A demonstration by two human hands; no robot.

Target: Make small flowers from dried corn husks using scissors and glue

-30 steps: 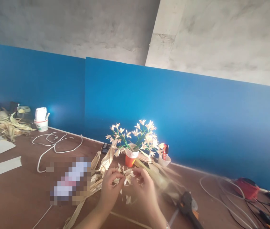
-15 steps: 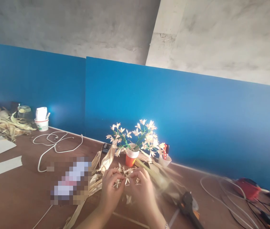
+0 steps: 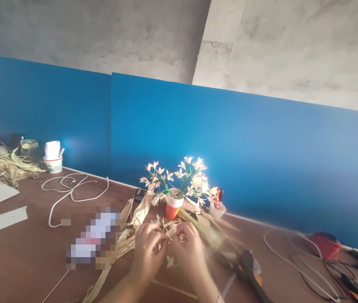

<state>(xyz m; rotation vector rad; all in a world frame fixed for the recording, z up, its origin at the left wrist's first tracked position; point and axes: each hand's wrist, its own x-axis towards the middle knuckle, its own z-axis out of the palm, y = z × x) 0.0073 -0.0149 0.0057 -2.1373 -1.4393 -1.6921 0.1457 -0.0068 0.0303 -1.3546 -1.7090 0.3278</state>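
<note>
My left hand (image 3: 149,248) is closed in a pinch, thumb against index finger, above the brown table. My right hand (image 3: 188,245) faces it with fingers pressed together, its fingertips a small gap from the left ones. Whatever lies in either pinch is too small and hidden to make out. Beneath and just beyond the fingers are scattered pale husk petals (image 3: 158,221), and one loose petal piece (image 3: 170,261) lies between the wrists. Behind them, an orange-and-white stack of paper cups (image 3: 173,208) holds green stems with cream husk flowers (image 3: 198,180).
Dried corn husks (image 3: 141,212) spread around the cups. A dark glue gun (image 3: 247,269) lies right of my hand. White cable (image 3: 71,191) coils at left, near a white tub (image 3: 53,164). A small white cup (image 3: 217,210) holds a red-handled tool. A blue partition (image 3: 245,147) stands behind.
My fingertips, close together around a pale piece before, now stand slightly apart. The whole view has shifted a little; the things on the table stay put.
</note>
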